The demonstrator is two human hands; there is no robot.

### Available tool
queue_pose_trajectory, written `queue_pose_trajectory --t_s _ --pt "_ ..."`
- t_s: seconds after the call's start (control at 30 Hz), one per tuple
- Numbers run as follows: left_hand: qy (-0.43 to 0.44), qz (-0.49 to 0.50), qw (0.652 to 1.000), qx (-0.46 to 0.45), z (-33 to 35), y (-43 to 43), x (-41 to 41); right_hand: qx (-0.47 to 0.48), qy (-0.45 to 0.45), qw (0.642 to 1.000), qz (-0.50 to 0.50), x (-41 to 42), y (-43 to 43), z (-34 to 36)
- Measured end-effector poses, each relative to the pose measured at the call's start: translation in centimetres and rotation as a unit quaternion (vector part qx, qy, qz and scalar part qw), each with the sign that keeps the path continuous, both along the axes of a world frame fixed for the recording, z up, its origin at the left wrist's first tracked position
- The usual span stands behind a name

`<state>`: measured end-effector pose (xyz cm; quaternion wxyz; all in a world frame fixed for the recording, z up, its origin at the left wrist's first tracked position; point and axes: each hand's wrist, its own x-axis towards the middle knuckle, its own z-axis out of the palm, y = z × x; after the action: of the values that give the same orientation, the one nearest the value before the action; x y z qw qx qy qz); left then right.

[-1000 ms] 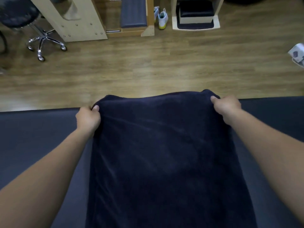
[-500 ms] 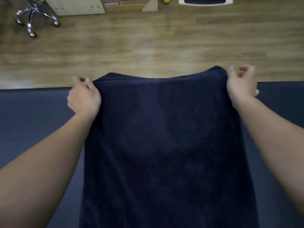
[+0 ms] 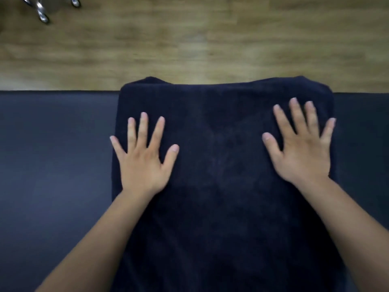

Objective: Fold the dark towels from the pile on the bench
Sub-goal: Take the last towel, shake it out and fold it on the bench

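neither hand holds anything: the left hand [image 3: 143, 163] and the right hand [image 3: 303, 152] lie palm down, fingers spread wide, pressing on the dark towel [image 3: 221, 197].

head view: the towel runs along the middle of the bench [image 3: 52, 165] from 12 o'clock, where its far edge just overhangs toward the wooden floor [image 3: 189, 45], to 6 o'clock and out of frame. the left hand sits by its 9 o'clock edge, the right by its 3 o'clock edge. chair legs [image 3: 42, 13] show at 11 o'clock. no pile is visible.

this looks like smoothing. to do it well, sweep from the centre out toward 9 and 3, keep the side edges parallel, and flatten the slightly raised far corners before folding.
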<state>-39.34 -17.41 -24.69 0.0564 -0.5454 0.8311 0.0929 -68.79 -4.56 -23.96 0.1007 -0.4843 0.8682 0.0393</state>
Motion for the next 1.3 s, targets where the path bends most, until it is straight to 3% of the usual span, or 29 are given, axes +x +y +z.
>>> queue_pose_trajectory --t_s 0.13,0.3,0.4,0.47,0.53,0.6,0.83,1.07,1.17,1.3 --pt "0.001 0.085 0.996 0.029 0.3 -4.7 -0.5 -0.020 -0.024 0.996 -0.080 -1.9 -1.0 -0.4" --pt "0.017 0.112 0.993 0.009 1.9 -9.7 -3.6 -0.024 -0.032 0.987 -0.157 -2.2 -2.9 0.7" --pt "0.069 0.022 0.995 -0.064 3.3 -1.2 -4.4 -0.059 0.000 0.997 -0.040 3.1 -1.9 1.5" --pt "0.084 -0.136 0.986 -0.043 2.6 9.5 -3.1 -0.070 -0.011 0.994 0.087 9.7 2.1 0.9" --pt "0.051 -0.219 0.974 -0.003 1.3 16.4 0.3 -0.041 -0.039 0.982 0.183 14.7 7.3 0.5" --pt "0.043 -0.193 0.980 0.016 -0.1 17.0 2.9 -0.039 -0.061 0.978 0.195 14.6 10.6 0.1" --pt "-0.018 -0.019 0.999 0.021 0.3 14.5 6.0 0.034 -0.038 0.997 0.055 6.6 17.9 0.2" --pt "-0.002 0.217 0.973 0.079 0.9 14.5 13.3 0.042 -0.093 0.994 -0.048 6.2 21.7 0.3" --pt "-0.013 0.163 0.983 0.087 1.5 20.0 15.7 0.034 -0.115 0.990 -0.080 8.9 24.1 0.5" --pt "0.020 0.090 0.992 0.081 1.4 30.4 18.4 0.022 -0.109 0.993 -0.038 12.8 30.4 0.2"
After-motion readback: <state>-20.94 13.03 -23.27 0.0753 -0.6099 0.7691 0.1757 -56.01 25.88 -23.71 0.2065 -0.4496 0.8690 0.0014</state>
